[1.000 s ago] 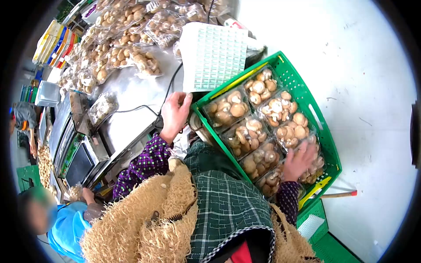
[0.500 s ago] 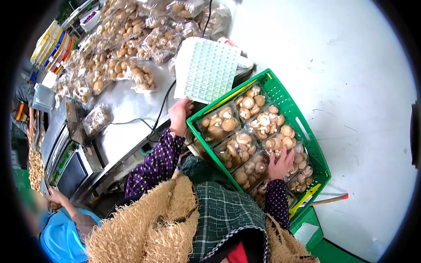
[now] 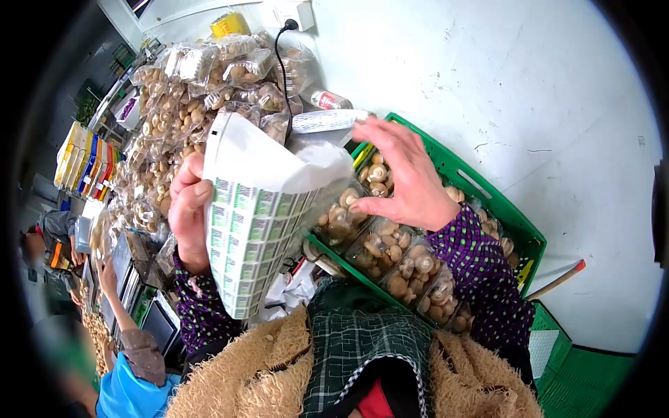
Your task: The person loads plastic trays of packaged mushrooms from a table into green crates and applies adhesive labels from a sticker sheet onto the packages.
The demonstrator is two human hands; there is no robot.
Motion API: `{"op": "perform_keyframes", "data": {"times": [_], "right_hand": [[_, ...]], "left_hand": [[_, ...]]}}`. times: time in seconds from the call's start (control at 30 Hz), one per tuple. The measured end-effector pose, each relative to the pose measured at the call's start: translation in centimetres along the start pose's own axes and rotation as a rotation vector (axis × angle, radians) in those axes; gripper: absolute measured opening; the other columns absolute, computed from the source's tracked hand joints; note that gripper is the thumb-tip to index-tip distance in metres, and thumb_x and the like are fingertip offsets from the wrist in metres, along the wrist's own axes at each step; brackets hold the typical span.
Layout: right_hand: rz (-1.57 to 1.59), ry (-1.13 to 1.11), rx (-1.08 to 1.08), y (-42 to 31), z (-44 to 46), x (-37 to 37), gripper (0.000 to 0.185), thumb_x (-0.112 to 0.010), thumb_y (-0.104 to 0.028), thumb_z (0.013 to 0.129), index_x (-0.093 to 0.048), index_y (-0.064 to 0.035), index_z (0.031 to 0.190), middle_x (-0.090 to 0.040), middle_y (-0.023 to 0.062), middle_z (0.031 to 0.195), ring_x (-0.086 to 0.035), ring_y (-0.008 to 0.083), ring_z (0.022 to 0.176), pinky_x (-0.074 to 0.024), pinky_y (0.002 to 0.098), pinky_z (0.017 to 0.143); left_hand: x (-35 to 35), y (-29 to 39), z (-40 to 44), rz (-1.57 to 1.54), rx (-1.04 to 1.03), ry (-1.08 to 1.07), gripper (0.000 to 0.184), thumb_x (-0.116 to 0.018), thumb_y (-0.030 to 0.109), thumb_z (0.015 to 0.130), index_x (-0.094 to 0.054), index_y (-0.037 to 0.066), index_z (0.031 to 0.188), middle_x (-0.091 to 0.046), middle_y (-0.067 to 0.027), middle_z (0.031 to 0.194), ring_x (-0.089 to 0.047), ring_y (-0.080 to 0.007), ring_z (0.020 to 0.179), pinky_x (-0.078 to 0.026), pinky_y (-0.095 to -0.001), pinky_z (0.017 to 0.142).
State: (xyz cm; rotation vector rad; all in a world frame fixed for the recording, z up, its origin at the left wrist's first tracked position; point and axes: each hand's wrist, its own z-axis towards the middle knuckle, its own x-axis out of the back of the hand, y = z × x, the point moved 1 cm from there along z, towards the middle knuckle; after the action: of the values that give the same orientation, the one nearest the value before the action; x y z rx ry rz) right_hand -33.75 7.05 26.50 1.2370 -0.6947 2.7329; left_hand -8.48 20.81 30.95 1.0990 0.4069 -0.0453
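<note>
My left hand point(image 3: 189, 212) is closed on one edge of a label sheet point(image 3: 247, 240), thumb against fingers. The sheet is white with rows of green printed labels, and it hangs bent and raised before me. My right hand point(image 3: 411, 177) is over the green crate point(image 3: 481, 188), thumb and fingers apart. Its fingertips are close to a pale, patterned curled piece point(image 3: 324, 122) at the sheet's far side; whether they touch it I cannot tell. Clear packs of brown mushrooms point(image 3: 387, 244) sit in the crate, partly hidden by my right forearm.
Many bagged mushrooms point(image 3: 185, 118) are heaped on the metal table at the left. A black cable point(image 3: 279, 59) runs from a wall socket. Several stacked coloured crates point(image 3: 87, 160) stand farther left. A co-worker in blue point(image 3: 132, 386) reaches in at lower left. A red-tipped stick point(image 3: 557, 280) leans at right.
My left hand has taken hold of the label sheet and lifted it toward me. My right hand has left the mushroom packs and moved up and left. The view has shifted.
</note>
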Motion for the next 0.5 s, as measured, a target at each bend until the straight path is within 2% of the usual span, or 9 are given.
{"op": "perform_keyframes", "data": {"times": [0.07, 0.13, 0.2, 0.27, 0.3, 0.37, 0.4, 0.43, 0.5], "right_hand": [[0.103, -0.099, -0.014, 0.0, -0.7, -0.3, 0.092, -0.084, -0.034, 0.068, -0.034, -0.0053, 0.14, -0.056, 0.0125, 0.126, -0.044, 0.029, 0.126, -0.0345, 0.0453, 0.106], [0.507, -0.289, -0.2, 0.3, -2.2, -1.4, 0.089, -0.084, -0.026, 0.068, -0.034, -0.0054, 0.139, -0.059, 0.0097, 0.118, -0.047, 0.026, 0.123, -0.035, 0.0425, 0.106], [0.426, -0.202, -0.117, 0.0, -2.7, -1.9, 0.078, -0.082, -0.017, 0.071, -0.039, -0.0048, 0.134, -0.059, 0.009, 0.113, -0.053, 0.023, 0.115, -0.0387, 0.0378, 0.103], [0.702, -0.305, -0.346, -0.2, -3.2, -2.2, 0.067, -0.08, -0.013, 0.074, -0.043, -0.0043, 0.129, -0.058, 0.0087, 0.115, -0.057, 0.0194, 0.108, -0.0424, 0.0344, 0.097], [0.723, -0.205, -0.314, 0.1, -3.9, -2.7, 0.044, -0.075, -0.012, 0.08, -0.052, -0.0021, 0.116, -0.061, 0.0059, 0.103, -0.061, 0.0141, 0.092, -0.0469, 0.0288, 0.084], [0.753, -0.233, -0.413, 0.8, -4.9, -2.1, 0.035, -0.074, -0.013, 0.082, -0.055, -0.0015, 0.109, -0.061, 0.0035, 0.094, -0.059, 0.0111, 0.085, -0.0464, 0.0265, 0.077], [0.778, -0.256, -0.51, 1.0, -5.2, -1.9, 0.026, -0.072, -0.014, 0.084, -0.059, -0.0008, 0.102, -0.061, 0.0011, 0.085, -0.058, 0.008, 0.079, -0.0459, 0.0243, 0.071], [0.796, -0.135, -0.456, 0.9, -5.2, -1.8, 0.021, -0.069, -0.018, 0.087, -0.061, 0.0012, 0.084, -0.061, 0.0011, 0.069, -0.057, 0.0064, 0.065, -0.0452, 0.0232, 0.06], [0.762, -0.222, -0.483, 1.2, -5.4, -1.5, 0.021, -0.069, -0.018, 0.088, -0.061, 0.0015, 0.084, -0.061, 0.0012, 0.07, -0.055, 0.0059, 0.065, -0.0448, 0.0235, 0.06]], "left_hand": [[0.7, 0.3, -0.1, 0.003, -0.02, -0.024, 0.013, -0.051, 0.015, 0.081, -0.05, 0.002, 0.082, -0.062, -0.0094, 0.081, -0.059, -0.0141, 0.069, -0.05, -0.0251, 0.066], [1.4, 0.4, -0.2, 0.005, -0.024, -0.051, 0.013, -0.052, 0.016, 0.084, -0.05, 0.003, 0.086, -0.062, -0.0091, 0.085, -0.059, -0.0139, 0.071, -0.05, -0.0248, 0.067], [1.7, 0.7, -0.3, 0.035, -0.007, -0.014, 0.011, -0.052, 0.014, 0.088, -0.05, 0.003, 0.087, -0.062, -0.0093, 0.084, -0.058, -0.0133, 0.071, -0.049, -0.0243, 0.067], [3.4, 1.0, 0.0, 0.029, 0.035, -0.056, 0.008, -0.052, 0.01, 0.091, -0.053, 0.003, 0.088, -0.063, -0.0082, 0.088, -0.06, -0.0127, 0.078, -0.048, -0.024, 0.073], [4.8, 0.7, 0.3, 0.268, -0.008, 0.033, 0.008, -0.052, 0.009, 0.092, -0.054, 0.002, 0.088, -0.064, -0.0093, 0.096, -0.06, -0.013, 0.084, -0.046, -0.0243, 0.08], [3.5, 0.3, 0.6, 0.534, -0.172, 0.089, 0.01, -0.053, 0.005, 0.094, -0.059, 0.002, 0.086, -0.059, -0.0126, 0.124, -0.056, -0.0166, 0.105, -0.04, -0.03, 0.097], [3.2, -0.1, 0.7, 0.534, -0.166, 0.087, 0.01, -0.053, 0.005, 0.094, -0.059, 0.002, 0.086, -0.059, -0.0126, 0.124, -0.056, -0.0166, 0.105, -0.04, -0.03, 0.097], [3.1, -0.3, 0.7, 0.675, -0.286, 0.076, 0.011, -0.052, 0.005, 0.094, -0.059, 0.002, 0.086, -0.056, -0.0135, 0.128, -0.055, -0.0186, 0.108, -0.039, -0.0326, 0.099], [3.2, -0.4, 0.4, 0.695, -0.272, 0.041, 0.011, -0.053, 0.004, 0.093, -0.061, 0.004, 0.085, -0.052, -0.0143, 0.134, -0.051, -0.0233, 0.116, -0.036, -0.0395, 0.104]]}}
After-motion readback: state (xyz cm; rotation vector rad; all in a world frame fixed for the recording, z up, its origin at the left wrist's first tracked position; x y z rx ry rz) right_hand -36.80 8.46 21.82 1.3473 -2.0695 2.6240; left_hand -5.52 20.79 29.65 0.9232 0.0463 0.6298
